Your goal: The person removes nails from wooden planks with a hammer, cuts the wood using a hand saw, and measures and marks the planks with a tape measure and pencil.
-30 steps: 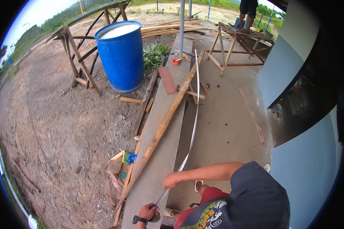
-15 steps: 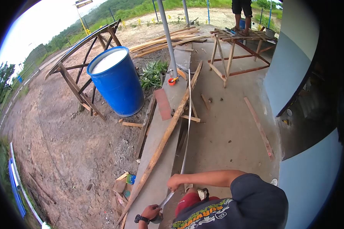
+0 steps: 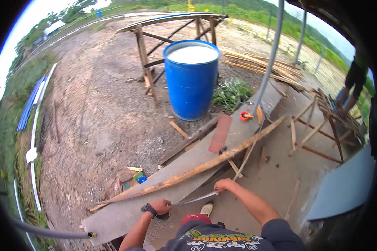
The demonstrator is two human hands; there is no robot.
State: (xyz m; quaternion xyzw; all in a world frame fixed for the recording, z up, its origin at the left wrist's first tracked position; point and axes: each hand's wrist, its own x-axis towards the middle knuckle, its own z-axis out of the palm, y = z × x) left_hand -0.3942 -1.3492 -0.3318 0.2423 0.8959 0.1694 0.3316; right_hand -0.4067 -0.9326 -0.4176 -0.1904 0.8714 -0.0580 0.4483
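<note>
My left hand (image 3: 160, 206), with a black watch on its wrist, is closed around a dark tape measure case, mostly hidden by the fingers. My right hand (image 3: 225, 185) pinches the pulled-out metal tape (image 3: 195, 198) a short way from the case. Beyond my right hand the tape runs on toward the grey post, passing beneath or beside a long wooden beam (image 3: 205, 166); I cannot tell which. This beam lies slantwise across the concrete ledge (image 3: 178, 184), just ahead of both hands.
A blue barrel (image 3: 191, 90) filled with something white stands by a wooden frame (image 3: 144, 62). A metal post (image 3: 271, 54) rises near a small red container (image 3: 244, 116). Loose boards (image 3: 262, 67) lie farther back. At right, a person (image 3: 357, 79) stands on a wooden trestle (image 3: 322, 104).
My view has swung left, so the barrel and beam appear farther right. Both hands keep hold of the tape measure, and my left hand has come more fully into view.
</note>
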